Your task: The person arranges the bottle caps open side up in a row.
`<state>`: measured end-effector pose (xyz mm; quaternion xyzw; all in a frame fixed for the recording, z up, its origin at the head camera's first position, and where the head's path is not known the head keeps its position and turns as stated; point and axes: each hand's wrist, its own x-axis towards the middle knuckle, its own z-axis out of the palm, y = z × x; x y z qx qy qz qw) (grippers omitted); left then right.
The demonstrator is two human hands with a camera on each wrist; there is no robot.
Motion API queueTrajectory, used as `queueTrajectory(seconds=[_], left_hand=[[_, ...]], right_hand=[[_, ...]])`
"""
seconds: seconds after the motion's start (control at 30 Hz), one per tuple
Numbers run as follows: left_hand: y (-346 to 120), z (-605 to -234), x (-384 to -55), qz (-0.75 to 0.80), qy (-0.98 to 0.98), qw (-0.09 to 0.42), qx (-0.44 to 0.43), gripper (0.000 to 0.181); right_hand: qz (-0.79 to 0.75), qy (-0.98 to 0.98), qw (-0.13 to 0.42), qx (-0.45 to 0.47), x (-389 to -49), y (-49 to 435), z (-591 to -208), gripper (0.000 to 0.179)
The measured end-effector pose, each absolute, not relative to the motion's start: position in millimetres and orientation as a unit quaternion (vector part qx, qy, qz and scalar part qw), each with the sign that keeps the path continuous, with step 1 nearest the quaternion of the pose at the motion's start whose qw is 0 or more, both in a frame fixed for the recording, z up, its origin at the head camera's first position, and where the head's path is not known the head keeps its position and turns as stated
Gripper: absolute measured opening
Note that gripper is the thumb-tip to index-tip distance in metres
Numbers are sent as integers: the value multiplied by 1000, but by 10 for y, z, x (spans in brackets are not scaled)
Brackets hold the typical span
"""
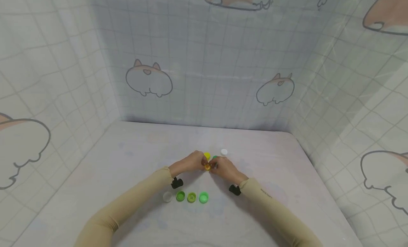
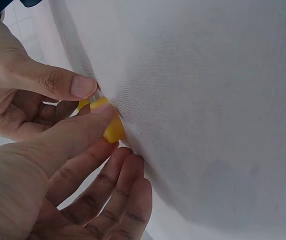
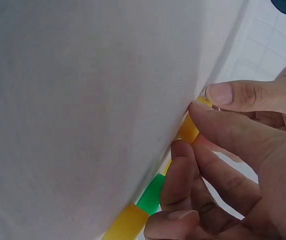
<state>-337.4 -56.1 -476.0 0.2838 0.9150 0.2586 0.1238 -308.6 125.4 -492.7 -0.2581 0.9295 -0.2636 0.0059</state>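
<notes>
In front of me on the table, my left hand [image 1: 193, 161] and right hand [image 1: 225, 168] meet at a small orange-yellow bottle cap [image 1: 207, 168]. In the left wrist view, my left thumb presses the near side of the cap [image 2: 114, 129], its other fingers curved behind. From the right side, the right thumb and fingertips pinch the same cap [image 3: 188, 129]. Fingers cover much of it, and it sits right at the white cloth. Just beyond the hands lie a bright yellow cap [image 1: 207, 155] and a green cap [image 1: 215, 157], partly hidden by the right hand.
A white cap [image 1: 224, 152] lies behind the right hand. Nearer me stands a row: a clear cap [image 1: 167, 196], a green cap [image 1: 180, 196], a yellow-green cap [image 1: 191, 197] and a light green cap [image 1: 203, 197]. Patterned cloth walls [image 1: 197, 80] enclose the table [image 1: 153, 140].
</notes>
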Motion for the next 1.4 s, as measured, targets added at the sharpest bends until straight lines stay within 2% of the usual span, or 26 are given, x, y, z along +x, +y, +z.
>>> queueTrajectory(seconds=[0.43, 1.4], left_hand=[[-550, -4787, -3336, 263, 907, 108, 309, 18], [-658, -4642, -3077, 333, 872, 85, 347, 22]], right_hand=[[-257, 933, 18, -250, -3092, 1241, -4897, 17], [-288, 920, -12, -267, -2862, 1360, -4704, 20]])
